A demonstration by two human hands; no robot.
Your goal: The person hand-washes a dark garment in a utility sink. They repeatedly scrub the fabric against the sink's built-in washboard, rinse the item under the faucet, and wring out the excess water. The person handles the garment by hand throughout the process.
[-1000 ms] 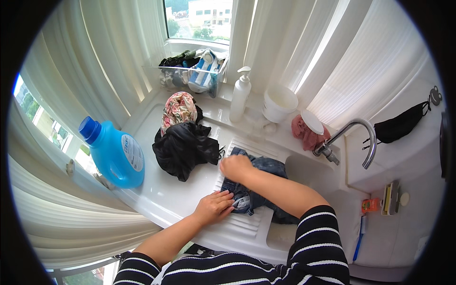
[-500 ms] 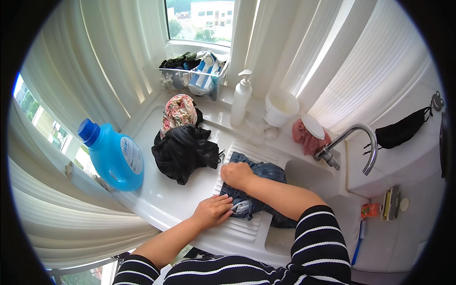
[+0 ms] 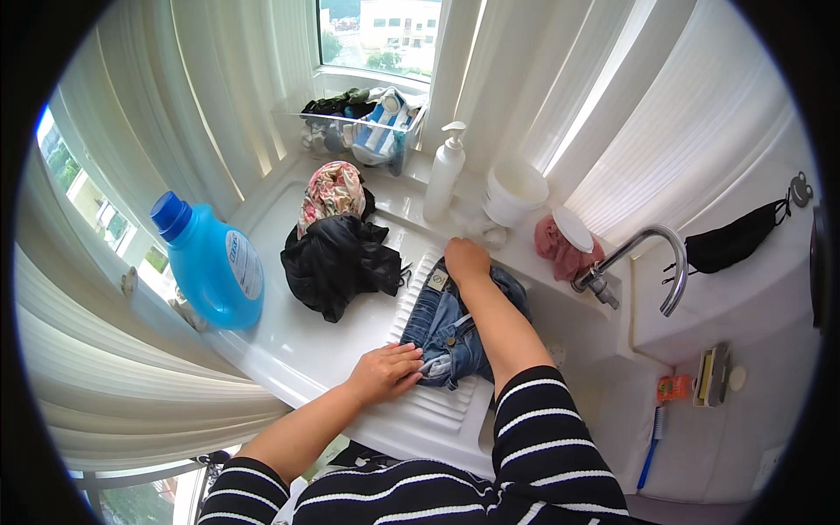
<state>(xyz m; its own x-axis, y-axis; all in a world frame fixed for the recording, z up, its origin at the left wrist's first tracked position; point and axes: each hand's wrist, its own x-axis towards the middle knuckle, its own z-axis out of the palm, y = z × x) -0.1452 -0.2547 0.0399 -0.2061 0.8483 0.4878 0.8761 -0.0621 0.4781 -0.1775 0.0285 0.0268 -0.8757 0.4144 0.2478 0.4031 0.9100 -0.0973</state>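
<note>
- Clock positions taken from the blue jeans [image 3: 457,337] as dial centre, 12 = top of view.
- Jeans: lying on the ribbed washboard [image 3: 444,411], basin [image 3: 573,319] toward 3 o'clock.
- Just changed: right hand [image 3: 467,260] went up to 12 o'clock, at the jeans' upper edge; a second ago it was a fist over their left part.
- Meaning, as a judgement: jeans getting opened out and straightened, less of a wad; waistband side now reachable.
- Grip, right: fingers curled closed, looks to be gripping the jeans' upper edge; fingertips partly hidden.
- Grip, left: left hand [image 3: 386,373] at 8 o'clock, fingers extended flat on the lower left corner, not clenched.
- Versus earlier frames: jeans were bunched; now pale label [image 3: 437,279] shows toward 11, metal button [image 3: 451,342] faces up. The dark part hanging toward the basin at 4–5 isn't visible there now.
- Left hand about same spot; right forearm now steeper.
- Unmoved on the unit: black garment [image 3: 339,267] and floral cloth [image 3: 333,194] at 10, blue detergent bottle [image 3: 210,271] between 9 and 10, pump bottle [image 3: 444,179] at 12, pink cloth [image 3: 557,249] at 2.
- View shifted slightly too.
</note>
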